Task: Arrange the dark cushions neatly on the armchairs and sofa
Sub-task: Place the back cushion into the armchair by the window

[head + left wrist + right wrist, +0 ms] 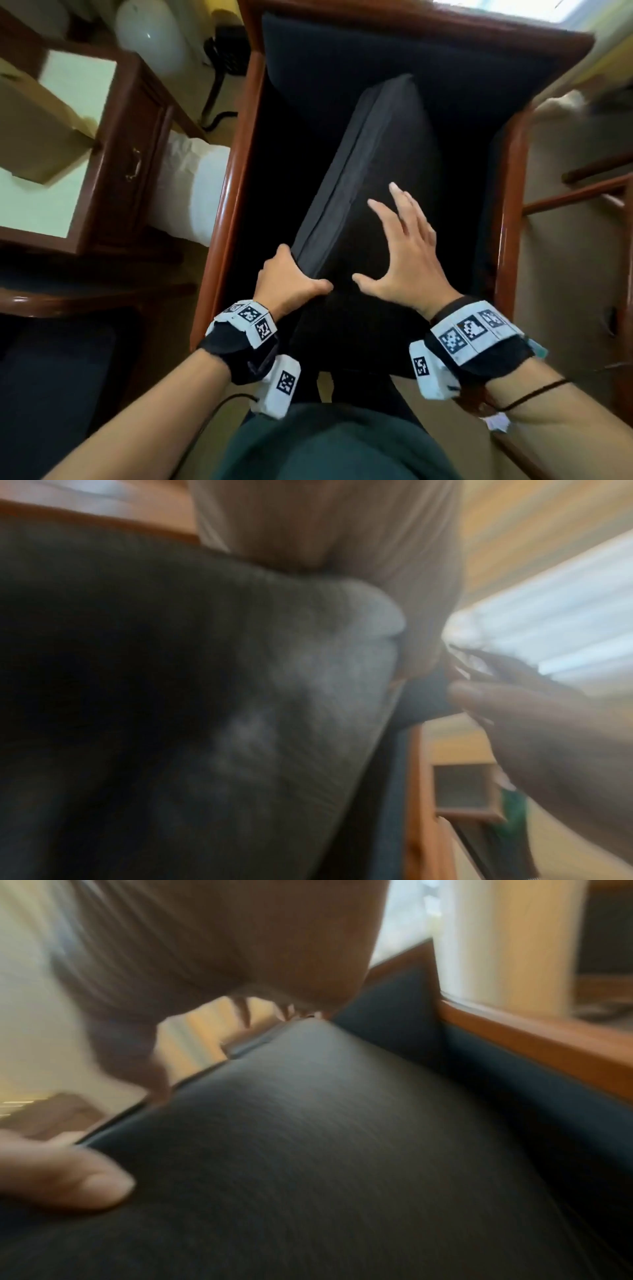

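A dark cushion (387,164) stands tilted inside a wooden-framed armchair (226,192), its left edge raised above the seat. My left hand (291,277) grips the cushion's near left corner, fingers curled over the piped edge. With its fingers spread, my right hand (400,246) lies on the cushion's top face. In the blurred left wrist view the cushion (205,696) fills the left side. In the right wrist view the cushion (325,1150) lies under my thumb (85,1180), beside the chair's blue padding (394,1007).
A wooden side table (113,147) with a pale top stands to the left. A white lamp (150,34) and black cables (219,68) sit behind it. A second wooden chair frame (582,192) is on the right. Another dark seat (51,377) lies at the lower left.
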Action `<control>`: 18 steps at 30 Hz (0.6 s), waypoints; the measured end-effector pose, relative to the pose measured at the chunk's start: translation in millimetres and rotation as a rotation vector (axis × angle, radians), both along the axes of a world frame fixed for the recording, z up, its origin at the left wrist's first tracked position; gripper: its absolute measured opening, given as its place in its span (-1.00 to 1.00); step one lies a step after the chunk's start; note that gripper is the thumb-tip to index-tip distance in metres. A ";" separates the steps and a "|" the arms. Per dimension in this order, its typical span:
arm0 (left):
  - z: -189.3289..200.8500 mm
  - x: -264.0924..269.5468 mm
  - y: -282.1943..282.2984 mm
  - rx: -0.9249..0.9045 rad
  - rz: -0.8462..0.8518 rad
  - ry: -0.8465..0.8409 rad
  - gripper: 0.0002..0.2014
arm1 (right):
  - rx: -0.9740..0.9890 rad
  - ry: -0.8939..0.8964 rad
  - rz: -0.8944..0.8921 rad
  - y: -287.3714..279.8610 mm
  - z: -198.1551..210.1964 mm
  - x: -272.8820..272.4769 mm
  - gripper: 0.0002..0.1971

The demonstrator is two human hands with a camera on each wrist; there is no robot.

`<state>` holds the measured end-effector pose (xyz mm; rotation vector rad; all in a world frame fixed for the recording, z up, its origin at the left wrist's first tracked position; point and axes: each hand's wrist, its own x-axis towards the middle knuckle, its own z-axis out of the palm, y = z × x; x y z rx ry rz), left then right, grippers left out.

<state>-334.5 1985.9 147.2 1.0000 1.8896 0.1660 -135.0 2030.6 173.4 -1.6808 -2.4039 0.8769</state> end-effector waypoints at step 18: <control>31.6 -61.2 -46.5 0.448 -0.356 0.254 0.09 | 0.335 -0.216 0.396 31.5 4.0 -20.9 -0.12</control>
